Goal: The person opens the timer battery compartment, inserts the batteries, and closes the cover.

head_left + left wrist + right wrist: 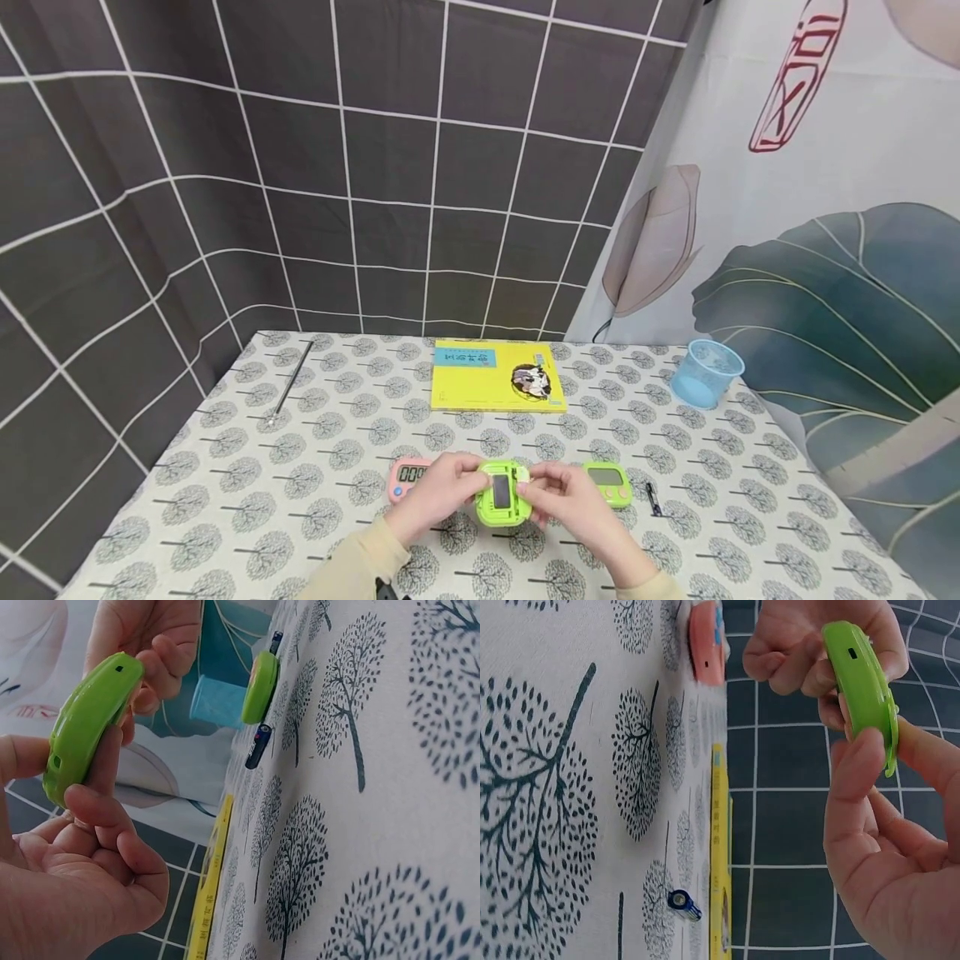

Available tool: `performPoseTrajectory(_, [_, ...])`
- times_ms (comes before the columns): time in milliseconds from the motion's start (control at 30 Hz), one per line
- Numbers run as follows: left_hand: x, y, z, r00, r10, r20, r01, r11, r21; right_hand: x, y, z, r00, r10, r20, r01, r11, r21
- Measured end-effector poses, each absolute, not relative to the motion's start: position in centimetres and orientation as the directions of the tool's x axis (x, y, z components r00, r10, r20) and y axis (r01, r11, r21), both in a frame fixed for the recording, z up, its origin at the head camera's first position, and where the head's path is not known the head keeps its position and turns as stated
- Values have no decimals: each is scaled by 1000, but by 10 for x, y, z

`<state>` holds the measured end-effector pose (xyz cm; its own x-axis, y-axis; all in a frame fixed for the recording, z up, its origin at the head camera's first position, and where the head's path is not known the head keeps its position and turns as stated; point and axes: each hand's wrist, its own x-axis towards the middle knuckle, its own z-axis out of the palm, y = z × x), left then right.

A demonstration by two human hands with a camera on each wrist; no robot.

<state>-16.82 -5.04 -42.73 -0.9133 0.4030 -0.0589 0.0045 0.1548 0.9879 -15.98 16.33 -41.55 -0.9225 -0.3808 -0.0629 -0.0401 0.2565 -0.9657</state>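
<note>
Both hands hold a light green digital timer [496,507] above the table, its back with a dark rectangle turned up. My left hand [453,490] pinches one side between thumb and fingers. At the opposite side my right hand [564,498] grips the edge, its thumb on the back near a long slot. In the right wrist view a thin green flap stands out from the timer's [862,686] edge. A pink timer [408,475] lies by the left hand, partly covered by it. Another green timer [609,483] rests beyond the right hand.
A small dark battery [653,499] lies right of the second green timer, and another battery [258,746] shows in the left wrist view. Farther back are a yellow book [480,383], a blue translucent cup [705,375] and a thin dark rod [293,377]. Curtains border the table.
</note>
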Motion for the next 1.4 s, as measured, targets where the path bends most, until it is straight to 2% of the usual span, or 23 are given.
performPoseTrajectory(133, [-169, -50, -428, -914, 402, -52, 18, 168, 986, -159, 162, -414, -946, -323, -31, -52, 246, -968])
performPoseTrajectory(333, [-168, -50, -430, -918, 393, -57, 6, 157, 988, -158, 163, -414, -943, -332, 17, -98, 230, -968])
performPoseTrajectory(700, [-166, -49, -432, -920, 386, -64, 11, 190, 982, -157, 165, -413, -928, -372, -31, -49, 203, -978])
performPoseTrajectory(1133, [-166, -49, -436, -917, 395, -64, 2, 166, 986, -159, 170, -420, -920, -388, -46, -19, 163, -986])
performPoseTrajectory(1400, [-165, -50, -436, -916, 397, -50, 9, 146, 989, -157, 173, -421, -920, -390, -49, -63, 268, -961])
